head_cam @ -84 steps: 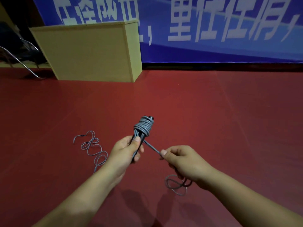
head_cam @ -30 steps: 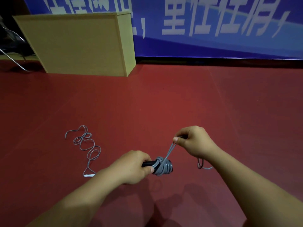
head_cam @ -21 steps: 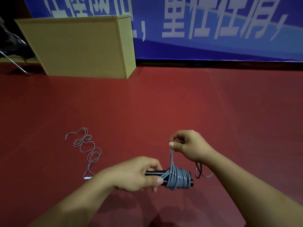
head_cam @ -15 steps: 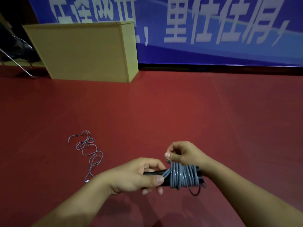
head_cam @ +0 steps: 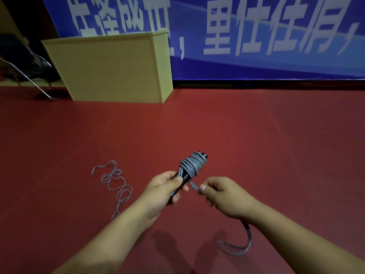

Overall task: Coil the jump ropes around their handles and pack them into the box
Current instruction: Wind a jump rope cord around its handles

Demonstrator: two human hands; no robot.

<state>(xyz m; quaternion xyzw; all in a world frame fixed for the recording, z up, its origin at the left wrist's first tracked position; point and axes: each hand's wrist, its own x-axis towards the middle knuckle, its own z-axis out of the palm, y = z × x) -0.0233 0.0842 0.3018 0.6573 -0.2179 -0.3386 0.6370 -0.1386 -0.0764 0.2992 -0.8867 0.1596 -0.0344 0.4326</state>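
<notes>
My left hand grips the black handles of a jump rope, tilted up and to the right. Grey rope lies coiled in several turns around the handles' upper end. My right hand pinches the free strand just right of the handles. The rest of that strand hangs below my right wrist as a loose loop. A second grey rope lies in loose curls on the red floor to the left. A yellow wooden box stands at the back left.
A blue banner with white characters covers the back wall. A metal chair frame stands left of the box. Red floor stretches all around.
The handles swung from lying level to pointing up and right. My right hand came down from above the coil to its right side, and the loose loop now hangs under my right wrist.
</notes>
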